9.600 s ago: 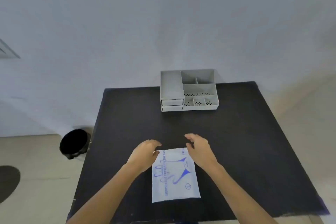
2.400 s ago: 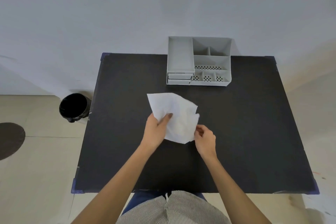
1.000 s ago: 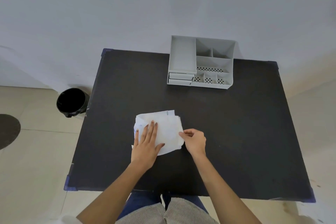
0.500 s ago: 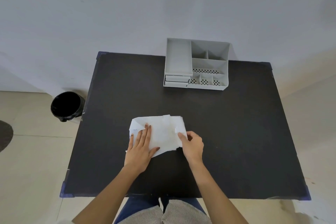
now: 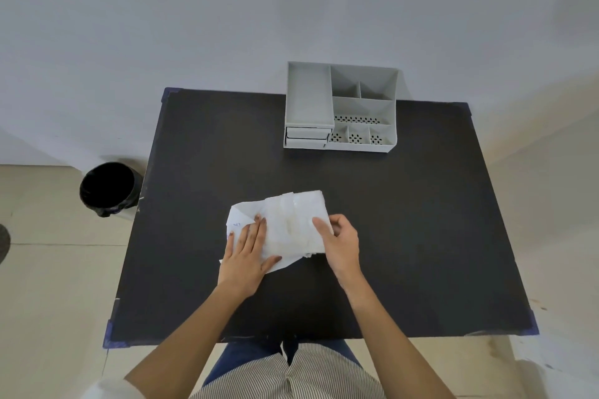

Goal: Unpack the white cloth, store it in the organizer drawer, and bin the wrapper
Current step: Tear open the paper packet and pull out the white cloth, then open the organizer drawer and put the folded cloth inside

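Looking down at the table [image 5: 421, 236], I see both hands working near its middle, a little toward the near edge. My left hand [image 5: 246, 256] lies flat and spread, palm down, pinning the wrapper [image 5: 241, 220] to the tabletop; the wrapper's creased left corner sticks out past the fingertips and a bit of blue print shows there. My right hand [image 5: 340, 240] is curled, thumb and fingers pinched on the right edge of the cloth [image 5: 291, 227], which lies folded and rumpled between the two hands, partly overlapping the wrapper. I cannot tell exactly where the wrapper ends and the cloth begins along the lower edge, where a white flap pokes out beside the left thumb.

The organizer [image 5: 340, 107] stands at the far edge of the table, right of centre and well apart from the cloth. Its two drawers [image 5: 308, 137] sit stacked at its front left, both pushed in, under a long open tray; small compartments with perforated floors fill its right side.

The bin [image 5: 108, 189] stands on the floor just beside the table's left edge, mouth open, lined in black.

Bare black tabletop lies between the cloth and the organizer, and wide open stretches run to the right edge and along the left. The table's corners carry blue tape. The near edge meets my striped shirt [image 5: 291, 379].
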